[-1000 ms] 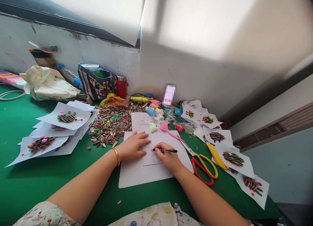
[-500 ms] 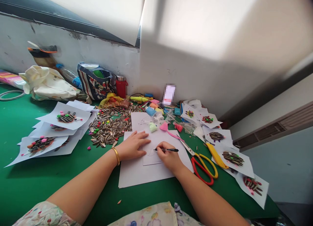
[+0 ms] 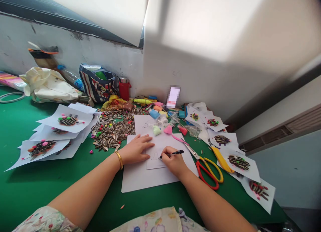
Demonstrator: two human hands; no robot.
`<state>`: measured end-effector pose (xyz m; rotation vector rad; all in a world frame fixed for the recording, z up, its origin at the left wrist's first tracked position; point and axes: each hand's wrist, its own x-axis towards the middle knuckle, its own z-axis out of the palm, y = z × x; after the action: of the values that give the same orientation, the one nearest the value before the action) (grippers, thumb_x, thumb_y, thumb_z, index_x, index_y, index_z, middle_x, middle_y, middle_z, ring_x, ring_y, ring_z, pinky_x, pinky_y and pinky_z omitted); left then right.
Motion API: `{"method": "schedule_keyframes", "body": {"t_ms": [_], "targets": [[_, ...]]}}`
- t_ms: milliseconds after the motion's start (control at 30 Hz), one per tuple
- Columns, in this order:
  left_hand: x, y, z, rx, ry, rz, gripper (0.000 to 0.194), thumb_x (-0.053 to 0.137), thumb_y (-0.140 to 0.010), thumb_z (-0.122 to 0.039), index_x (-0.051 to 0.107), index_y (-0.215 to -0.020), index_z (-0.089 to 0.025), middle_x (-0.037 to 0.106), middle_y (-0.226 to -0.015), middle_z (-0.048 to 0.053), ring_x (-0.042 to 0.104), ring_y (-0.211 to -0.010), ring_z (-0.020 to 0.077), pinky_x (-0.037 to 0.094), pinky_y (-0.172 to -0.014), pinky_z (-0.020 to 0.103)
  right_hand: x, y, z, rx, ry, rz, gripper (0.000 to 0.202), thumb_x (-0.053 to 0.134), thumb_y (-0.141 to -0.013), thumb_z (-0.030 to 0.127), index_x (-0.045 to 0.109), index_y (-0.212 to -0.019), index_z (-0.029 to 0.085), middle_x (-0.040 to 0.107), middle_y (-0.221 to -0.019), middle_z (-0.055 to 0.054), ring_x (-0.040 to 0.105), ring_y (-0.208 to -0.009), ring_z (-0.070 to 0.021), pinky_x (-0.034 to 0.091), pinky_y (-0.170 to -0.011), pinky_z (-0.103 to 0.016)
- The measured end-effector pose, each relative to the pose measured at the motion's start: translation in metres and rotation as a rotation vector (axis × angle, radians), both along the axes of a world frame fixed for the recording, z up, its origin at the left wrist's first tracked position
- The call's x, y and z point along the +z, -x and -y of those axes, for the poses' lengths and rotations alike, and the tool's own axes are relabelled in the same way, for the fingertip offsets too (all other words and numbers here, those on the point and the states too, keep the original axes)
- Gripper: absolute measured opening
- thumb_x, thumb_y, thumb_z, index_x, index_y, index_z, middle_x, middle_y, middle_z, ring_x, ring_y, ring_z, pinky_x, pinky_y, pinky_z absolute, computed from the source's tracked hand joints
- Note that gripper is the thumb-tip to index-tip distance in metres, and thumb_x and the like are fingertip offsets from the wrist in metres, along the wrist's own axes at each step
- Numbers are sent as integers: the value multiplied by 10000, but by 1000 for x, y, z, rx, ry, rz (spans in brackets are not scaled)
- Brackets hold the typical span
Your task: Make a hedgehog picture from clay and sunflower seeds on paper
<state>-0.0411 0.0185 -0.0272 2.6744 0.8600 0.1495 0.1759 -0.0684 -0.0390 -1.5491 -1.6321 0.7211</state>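
Observation:
My left hand (image 3: 137, 149) lies flat with fingers spread on the left part of a small white sheet (image 3: 152, 165), which rests over larger white paper (image 3: 135, 181). Closed around a black pen (image 3: 177, 152), my right hand (image 3: 173, 161) rests on the same small sheet, the pen's tip touching it. A thin curved line (image 3: 155, 155) shows on the paper between my hands. Just beyond them sit a pale green clay piece (image 3: 156, 130) and a pink clay piece (image 3: 168, 129).
Sunflower seeds (image 3: 112, 130) are heaped at the back left. Seed-decorated sheets lie at left (image 3: 75, 120) and right (image 3: 244, 163). Scissors (image 3: 210, 171) and a yellow cutter (image 3: 222, 159) are right of my right hand. Bags and a red flask (image 3: 124, 89) stand behind.
The pen tip has moved slightly down and the pen has tilted, its back end higher. More of the drawn line shows. My left hand has stayed in place.

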Motion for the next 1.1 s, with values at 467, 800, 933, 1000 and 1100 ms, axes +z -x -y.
{"method": "schedule_keyframes", "body": {"t_ms": [467,800,933,1000,1100], "targets": [[0,0,0,6,1,13,563,626,-841,-401,522,-1385,-303,378,-1556,66,277,-1458,311,143,-1194,543,4,2,-1,45,4,2,143,534,-861,249,673,-848,221,694,-820,-7,619,-765,-169,472,-712,-281],[1,0,1,10,11,25,562,637,-832,-391,533,-1376,-302,380,-1555,74,284,-1455,315,147,-1193,553,2,3,-2,53,23,0,145,539,-862,258,680,-859,224,706,-830,-9,641,-774,-173,490,-722,-287],[1,0,0,7,5,29,565,635,-831,-393,531,-1378,-301,387,-1551,72,288,-1452,324,156,-1191,556,2,3,-2,49,27,-11,147,537,-867,264,679,-859,227,703,-838,-9,641,-787,-176,492,-731,-288],[0,0,0,6,3,31,563,630,-834,-393,528,-1380,-305,386,-1551,71,289,-1452,325,152,-1192,555,3,3,-2,46,20,-10,149,536,-868,266,680,-861,228,703,-842,-10,640,-790,-176,493,-734,-289],[-1,0,0,7,4,32,563,628,-834,-398,529,-1380,-305,386,-1551,70,291,-1451,324,147,-1194,554,3,3,-2,37,13,0,153,532,-872,268,679,-886,226,704,-856,-11,638,-793,-175,492,-737,-289]]}}
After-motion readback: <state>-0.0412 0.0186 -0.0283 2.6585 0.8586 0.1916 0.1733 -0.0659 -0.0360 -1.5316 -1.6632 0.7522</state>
